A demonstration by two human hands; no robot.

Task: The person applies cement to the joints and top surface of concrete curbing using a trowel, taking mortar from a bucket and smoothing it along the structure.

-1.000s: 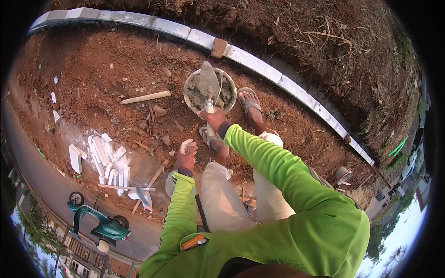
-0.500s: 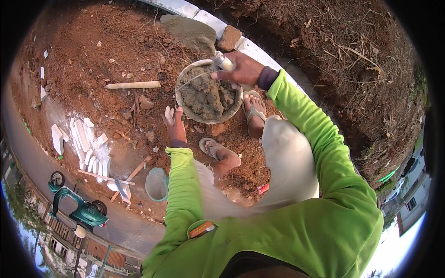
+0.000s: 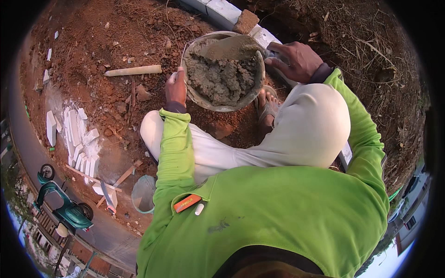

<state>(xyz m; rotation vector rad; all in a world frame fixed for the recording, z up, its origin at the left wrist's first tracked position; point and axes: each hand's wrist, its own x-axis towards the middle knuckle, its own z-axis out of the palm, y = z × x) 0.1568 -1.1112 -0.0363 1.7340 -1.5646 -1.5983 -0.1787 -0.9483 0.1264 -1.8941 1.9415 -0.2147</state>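
A round bucket [image 3: 223, 108] of wet grey mortar [image 3: 221, 81] stands on the soil in front of my knees. My right hand [image 3: 296, 61] is closed around the handle of a trowel [image 3: 234, 47]. Its broad, mortar-smeared blade lies over the far part of the mortar, inside the bucket's rim. At the bucket's left side, my left hand [image 3: 176, 89] is closed on the rim, fingers against the wall. A thin wire bail shows beside that hand.
A row of white kerb blocks [image 3: 223, 11] with a brown brick piece [image 3: 245, 22] runs behind the bucket. Left lie a wooden stake [image 3: 133, 70] and white offcuts [image 3: 73, 127]. A second bucket [image 3: 143, 194] stands by my left arm; a green scooter [image 3: 65, 204] is farther off.
The trowel has moved from beyond the bucket to over the mortar inside it. My left hand has closed on the rim. My knees have bent lower and come closer to the bucket.
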